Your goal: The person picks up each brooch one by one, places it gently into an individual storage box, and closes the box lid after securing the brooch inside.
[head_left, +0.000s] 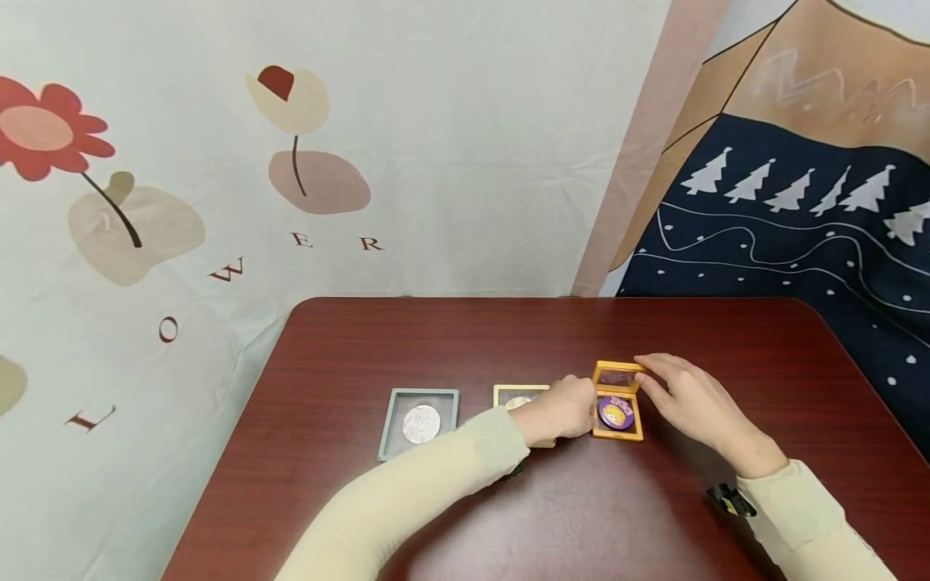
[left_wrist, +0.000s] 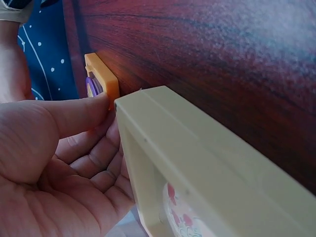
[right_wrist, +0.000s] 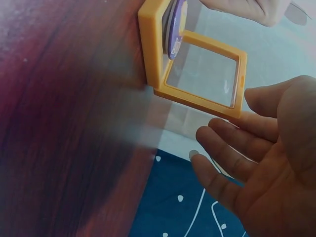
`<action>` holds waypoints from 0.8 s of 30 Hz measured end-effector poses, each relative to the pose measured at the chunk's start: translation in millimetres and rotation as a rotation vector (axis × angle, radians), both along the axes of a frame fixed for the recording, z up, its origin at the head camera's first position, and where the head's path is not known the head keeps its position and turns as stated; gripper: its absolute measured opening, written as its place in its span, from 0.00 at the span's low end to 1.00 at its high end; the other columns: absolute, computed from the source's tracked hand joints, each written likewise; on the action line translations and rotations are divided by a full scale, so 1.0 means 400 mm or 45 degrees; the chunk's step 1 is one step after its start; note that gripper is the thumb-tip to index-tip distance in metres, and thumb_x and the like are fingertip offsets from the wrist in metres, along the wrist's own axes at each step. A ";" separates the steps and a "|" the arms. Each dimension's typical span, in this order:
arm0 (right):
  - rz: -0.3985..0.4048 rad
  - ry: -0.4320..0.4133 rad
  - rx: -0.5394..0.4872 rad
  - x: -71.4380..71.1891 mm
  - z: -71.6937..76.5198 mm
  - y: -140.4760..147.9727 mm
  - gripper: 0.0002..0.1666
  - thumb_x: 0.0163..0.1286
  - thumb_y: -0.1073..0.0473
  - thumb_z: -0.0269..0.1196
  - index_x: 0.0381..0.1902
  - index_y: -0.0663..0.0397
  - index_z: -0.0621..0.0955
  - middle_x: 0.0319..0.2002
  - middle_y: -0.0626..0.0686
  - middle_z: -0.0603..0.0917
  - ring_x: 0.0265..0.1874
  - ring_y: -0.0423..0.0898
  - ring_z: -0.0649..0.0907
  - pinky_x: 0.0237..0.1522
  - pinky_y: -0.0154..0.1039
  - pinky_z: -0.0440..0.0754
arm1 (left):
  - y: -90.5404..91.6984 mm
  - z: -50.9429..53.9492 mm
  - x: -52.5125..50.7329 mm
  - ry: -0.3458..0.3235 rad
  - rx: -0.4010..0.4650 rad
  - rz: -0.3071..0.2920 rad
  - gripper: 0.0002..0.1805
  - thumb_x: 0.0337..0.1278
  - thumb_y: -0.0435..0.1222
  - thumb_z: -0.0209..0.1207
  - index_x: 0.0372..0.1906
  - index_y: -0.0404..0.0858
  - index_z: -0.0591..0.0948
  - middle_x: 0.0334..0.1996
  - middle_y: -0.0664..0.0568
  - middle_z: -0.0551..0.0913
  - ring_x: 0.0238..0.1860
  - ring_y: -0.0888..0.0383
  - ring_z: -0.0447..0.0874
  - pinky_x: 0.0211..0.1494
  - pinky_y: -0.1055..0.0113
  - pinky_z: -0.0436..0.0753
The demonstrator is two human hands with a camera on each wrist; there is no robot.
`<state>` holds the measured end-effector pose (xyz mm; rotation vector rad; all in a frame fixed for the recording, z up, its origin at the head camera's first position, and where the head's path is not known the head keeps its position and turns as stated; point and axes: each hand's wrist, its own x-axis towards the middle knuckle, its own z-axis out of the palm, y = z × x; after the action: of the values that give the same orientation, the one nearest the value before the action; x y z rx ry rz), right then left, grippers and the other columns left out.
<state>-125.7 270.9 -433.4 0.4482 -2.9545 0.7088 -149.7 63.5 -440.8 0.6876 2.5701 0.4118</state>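
An orange display case (head_left: 617,436) stands on the table with its lid (right_wrist: 202,102) raised; the lid has a clear window. Inside the base sits a round purple badge (head_left: 616,412) with a yellow cartoon figure. My left hand (head_left: 563,407), fingers curled, holds the base's left edge; the thumb (left_wrist: 84,116) partly covers that edge in the left wrist view. From the right, my right hand (head_left: 690,399) pinches the lid's edge between thumb and index finger, its other fingers loosely bent. Under my left wrist lies a cream display case (left_wrist: 212,143), partly hidden, with a pale round piece inside.
Further left on the table (head_left: 581,516) lies a grey-blue display case (head_left: 425,391) holding a pale round disc (head_left: 421,424). A printed white cloth (head_left: 465,121) hangs behind the table's far edge, and a dark blue patterned cloth (head_left: 799,234) hangs at the right.
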 end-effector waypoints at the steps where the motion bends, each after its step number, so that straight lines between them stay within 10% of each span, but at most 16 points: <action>1: 0.002 0.005 0.000 0.001 -0.001 0.000 0.24 0.76 0.60 0.66 0.64 0.67 0.80 0.60 0.70 0.82 0.57 0.66 0.82 0.56 0.68 0.79 | 0.000 0.000 0.000 0.004 0.001 -0.001 0.19 0.68 0.39 0.69 0.19 0.46 0.82 0.19 0.61 0.80 0.22 0.63 0.77 0.28 0.70 0.77; 17: 0.041 0.111 0.035 0.047 -0.012 0.004 0.17 0.73 0.61 0.69 0.56 0.64 0.86 0.49 0.61 0.88 0.45 0.57 0.88 0.47 0.61 0.85 | -0.008 -0.009 -0.001 0.013 0.065 -0.014 0.30 0.71 0.38 0.66 0.11 0.46 0.68 0.09 0.60 0.61 0.12 0.65 0.58 0.18 0.72 0.64; 24: 0.070 0.178 0.045 0.067 -0.020 0.004 0.14 0.70 0.61 0.71 0.51 0.61 0.88 0.45 0.56 0.89 0.44 0.55 0.88 0.45 0.59 0.86 | -0.008 -0.005 0.001 0.031 0.046 -0.019 0.25 0.70 0.38 0.66 0.13 0.46 0.76 0.12 0.61 0.71 0.17 0.64 0.67 0.23 0.72 0.70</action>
<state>-99.0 272.5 -441.6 0.5591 -2.8374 0.6044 -149.4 60.1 -443.0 0.7283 2.5848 0.4490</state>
